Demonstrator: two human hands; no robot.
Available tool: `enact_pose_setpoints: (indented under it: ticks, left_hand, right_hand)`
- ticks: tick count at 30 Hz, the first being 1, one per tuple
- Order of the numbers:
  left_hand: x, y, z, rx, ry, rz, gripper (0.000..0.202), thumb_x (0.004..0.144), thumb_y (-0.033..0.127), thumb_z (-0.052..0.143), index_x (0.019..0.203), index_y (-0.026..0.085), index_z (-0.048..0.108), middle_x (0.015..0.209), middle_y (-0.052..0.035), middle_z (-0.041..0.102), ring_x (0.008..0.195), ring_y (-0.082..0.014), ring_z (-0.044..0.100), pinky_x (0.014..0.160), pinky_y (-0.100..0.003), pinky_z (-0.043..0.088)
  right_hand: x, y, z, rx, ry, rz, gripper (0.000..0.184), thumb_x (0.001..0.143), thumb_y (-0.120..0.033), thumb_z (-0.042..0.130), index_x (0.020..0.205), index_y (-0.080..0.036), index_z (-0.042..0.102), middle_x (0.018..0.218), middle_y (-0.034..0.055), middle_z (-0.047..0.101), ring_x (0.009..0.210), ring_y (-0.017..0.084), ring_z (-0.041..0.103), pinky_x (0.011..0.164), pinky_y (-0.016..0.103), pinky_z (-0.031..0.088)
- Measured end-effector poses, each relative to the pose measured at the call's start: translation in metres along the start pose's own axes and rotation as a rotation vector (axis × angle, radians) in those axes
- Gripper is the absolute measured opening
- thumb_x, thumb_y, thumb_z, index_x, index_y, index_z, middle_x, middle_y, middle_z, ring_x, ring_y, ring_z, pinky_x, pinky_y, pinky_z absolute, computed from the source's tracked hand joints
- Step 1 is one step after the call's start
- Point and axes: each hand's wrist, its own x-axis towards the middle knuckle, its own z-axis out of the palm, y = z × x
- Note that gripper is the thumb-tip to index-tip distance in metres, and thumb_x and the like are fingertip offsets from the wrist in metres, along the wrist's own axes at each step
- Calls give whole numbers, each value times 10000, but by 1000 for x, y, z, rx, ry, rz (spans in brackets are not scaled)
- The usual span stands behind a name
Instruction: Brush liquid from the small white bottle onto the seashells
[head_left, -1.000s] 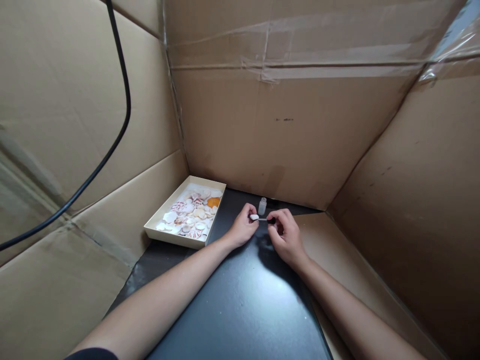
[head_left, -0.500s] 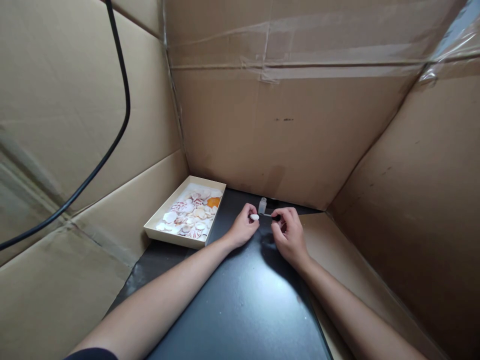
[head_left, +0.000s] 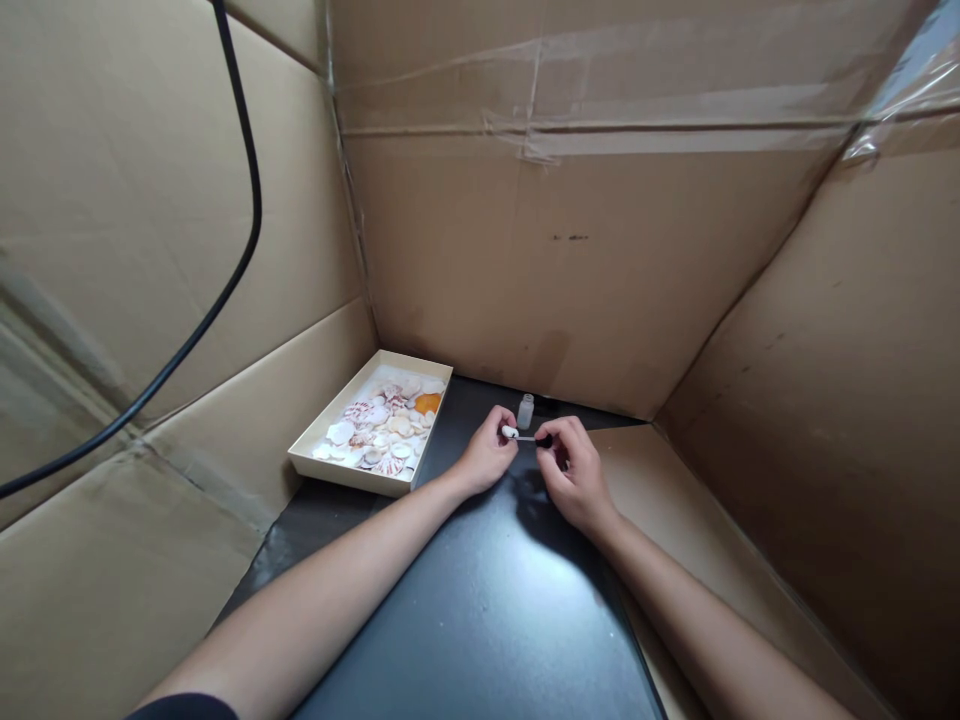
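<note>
My left hand [head_left: 489,452] is closed, pinching a small white oval piece [head_left: 510,432] that looks like a shell. Facing it from the right, my right hand [head_left: 576,464] grips the black cap [head_left: 544,441] of an applicator brush. The brush's thin pale stem [head_left: 527,438] points left, and its tip is at the white piece; a small dark mark shows there. Just behind the two hands, a small clear bottle [head_left: 526,412] stands upright without a cap.
To the left lies a shallow cream tray [head_left: 349,482] of pale and striped seashells [head_left: 386,425], with one orange piece [head_left: 427,403] among them. Cardboard walls [head_left: 510,270] enclose the dark table [head_left: 465,600]. A black cable [head_left: 251,200] hangs at the upper left.
My right hand has moved slightly left, bringing the brush tip from beside the bottle's base to the white piece. My left hand has stayed nearly in place, with the piece turned slightly.
</note>
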Motion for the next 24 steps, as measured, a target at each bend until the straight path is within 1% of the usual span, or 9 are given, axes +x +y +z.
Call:
enact_pose_setpoints:
  ticks: [2,6,11,14,16,19,21,24]
  left_hand:
    - [0,0,0,-10,3,-12,237,713,-21,450,828,180,400,753,57,383,655,-74,373,619,-184,324]
    - [0,-1,-1,-16,3,-30,240,697,-25,440,818,179,407,739,59,382,643,-73,373,599,-182,312]
    - [1,-2,0,-34,5,-32,264,667,-36,438,822,177,426,729,59,400,642,-73,388,606,-185,321]
    - [1,-1,1,-44,2,-61,252,679,-28,441,829,174,439,720,59,413,629,-74,396,591,-187,319]
    - [1,0,1,-42,2,-75,244,685,-26,439,831,169,454,718,57,425,623,-73,403,586,-187,320]
    - [1,1,1,-38,12,-76,253,678,-33,444,833,163,483,715,55,446,634,-76,423,606,-187,337]
    - [1,2,1,-37,16,-76,258,674,-36,453,835,159,502,718,52,462,649,-79,440,626,-189,353]
    - [1,3,0,-22,20,-81,257,682,-29,458,848,153,530,735,43,492,659,-80,458,643,-188,368]
  right_hand:
    - [0,0,0,-5,-15,13,181,776,-108,494,906,-209,569,874,4,482,606,102,481,574,244,410]
    - [0,2,0,-44,62,53,187,757,-98,500,891,-209,569,876,4,480,593,100,470,571,248,407]
    - [0,-1,-1,-3,-11,-6,170,776,-105,493,892,-212,557,857,5,485,619,111,476,568,244,404]
    - [1,0,-1,-48,51,40,166,772,-109,500,891,-210,556,866,5,480,598,104,466,562,244,404]
    - [1,0,-1,-49,87,46,160,773,-109,496,886,-209,551,872,6,480,595,103,464,556,244,401]
    - [1,0,-1,-9,39,1,155,781,-113,491,886,-211,549,870,9,484,616,110,476,561,243,403]
    - [0,-1,-1,-13,10,4,161,781,-113,494,894,-211,556,872,7,484,613,107,476,567,245,406]
    - [1,0,-1,-62,54,54,167,774,-112,501,896,-210,560,878,3,479,591,97,469,567,247,405]
